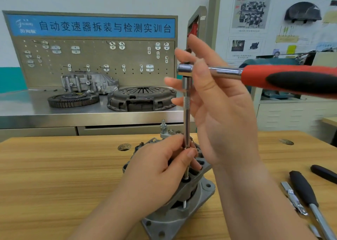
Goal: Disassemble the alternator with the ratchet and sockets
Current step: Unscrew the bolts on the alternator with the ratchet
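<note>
The alternator (175, 219) sits in the lower centre of the frame on the wooden table (54, 176), directly beneath both of your hands. Your left hand (160, 170) rests over its top, with thumb and fingertips pinching the lower end of the extension bar (187, 112), which stands upright from the housing. Your right hand (222, 116) is higher, at centre frame, its fingers (184, 54) straight and spread. They lie against the head of the ratchet (284, 79) and the bar below it, not wrapped round either. The ratchet's red and black handle runs level toward the right edge of the frame.

At lower right on the table lie a black-handled tool (302, 190) and a small metal piece (293, 199) just beside it. Behind the table, at mid left, a steel bench (27, 110) carries a toothed flywheel (73, 99), a clutch cover (142, 98) and a cast housing (89, 83), backed by a pegboard (91, 57) under a blue sign (91, 27). Posters (255, 21) fill the upper right wall.
</note>
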Motion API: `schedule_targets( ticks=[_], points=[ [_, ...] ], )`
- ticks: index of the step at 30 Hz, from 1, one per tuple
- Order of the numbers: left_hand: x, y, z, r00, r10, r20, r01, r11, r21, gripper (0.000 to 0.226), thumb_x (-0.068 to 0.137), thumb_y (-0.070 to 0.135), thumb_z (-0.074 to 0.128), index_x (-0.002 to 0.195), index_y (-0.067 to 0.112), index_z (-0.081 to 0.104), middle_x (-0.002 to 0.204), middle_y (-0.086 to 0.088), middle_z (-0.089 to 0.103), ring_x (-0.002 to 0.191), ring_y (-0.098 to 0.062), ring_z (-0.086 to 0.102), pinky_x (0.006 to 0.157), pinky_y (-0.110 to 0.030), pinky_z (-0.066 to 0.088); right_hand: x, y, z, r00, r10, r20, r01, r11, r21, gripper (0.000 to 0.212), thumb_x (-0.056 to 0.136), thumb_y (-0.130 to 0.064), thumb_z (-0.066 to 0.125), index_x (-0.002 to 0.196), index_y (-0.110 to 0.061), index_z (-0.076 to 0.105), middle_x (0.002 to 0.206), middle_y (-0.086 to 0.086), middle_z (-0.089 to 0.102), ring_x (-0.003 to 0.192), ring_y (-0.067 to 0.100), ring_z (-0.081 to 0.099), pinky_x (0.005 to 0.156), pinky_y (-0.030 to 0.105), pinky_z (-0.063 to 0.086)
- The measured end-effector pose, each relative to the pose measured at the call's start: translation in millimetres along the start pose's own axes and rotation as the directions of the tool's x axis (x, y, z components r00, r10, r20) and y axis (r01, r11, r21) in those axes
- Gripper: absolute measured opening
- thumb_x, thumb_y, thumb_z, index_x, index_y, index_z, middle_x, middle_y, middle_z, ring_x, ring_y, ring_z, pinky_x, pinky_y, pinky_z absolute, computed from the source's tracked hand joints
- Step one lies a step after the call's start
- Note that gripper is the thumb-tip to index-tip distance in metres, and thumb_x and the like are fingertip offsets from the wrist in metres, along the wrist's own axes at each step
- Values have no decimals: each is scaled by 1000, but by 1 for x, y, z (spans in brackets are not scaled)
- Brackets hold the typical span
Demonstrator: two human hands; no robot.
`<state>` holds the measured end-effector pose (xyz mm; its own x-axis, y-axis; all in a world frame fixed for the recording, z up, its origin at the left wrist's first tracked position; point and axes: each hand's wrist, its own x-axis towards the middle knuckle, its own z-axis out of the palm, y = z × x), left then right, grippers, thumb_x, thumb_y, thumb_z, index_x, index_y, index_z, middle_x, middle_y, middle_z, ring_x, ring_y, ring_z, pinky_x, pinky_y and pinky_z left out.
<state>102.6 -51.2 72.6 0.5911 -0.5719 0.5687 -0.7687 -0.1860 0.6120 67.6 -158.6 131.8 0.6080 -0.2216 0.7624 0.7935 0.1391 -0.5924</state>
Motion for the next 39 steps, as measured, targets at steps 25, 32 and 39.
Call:
schedule_targets(
  ticks=[25, 32, 39],
  points=[
    [0, 0, 2, 998, 47, -35, -46, 998, 37, 20, 89, 45, 40, 84, 34, 56, 72, 20, 66, 67, -6, 61, 61, -26, 47, 2, 0, -1, 967, 254, 29, -256, 956, 146, 44, 91, -50, 39, 114, -21, 62, 102, -1, 75, 74, 16, 71, 55, 22, 53],
    [0, 1, 3, 999, 37, -36, -38, 999, -18, 30, 87, 53, 39, 87, 31, 60, 78, 18, 70, 69, -15, 65, 67, -43, 52, 0, 0, 1, 999, 37, 1, -37, 998, 58, 24, 89, -32, 54, 111, -34, 64, 119, -9, 69, 89, 19, 71, 67, 23, 53],
    [-1, 1, 3, 996, 81, -28, -80, 996, 25, 22, 87, 50, 35, 89, 38, 54, 72, 22, 63, 65, -6, 58, 58, -22, 41, 3, 0, -3, 949, 307, 73, -315, 934, 169, 49, 87, -51, 35, 117, -21, 60, 100, -1, 75, 74, 19, 73, 58, 23, 53]
  ],
)
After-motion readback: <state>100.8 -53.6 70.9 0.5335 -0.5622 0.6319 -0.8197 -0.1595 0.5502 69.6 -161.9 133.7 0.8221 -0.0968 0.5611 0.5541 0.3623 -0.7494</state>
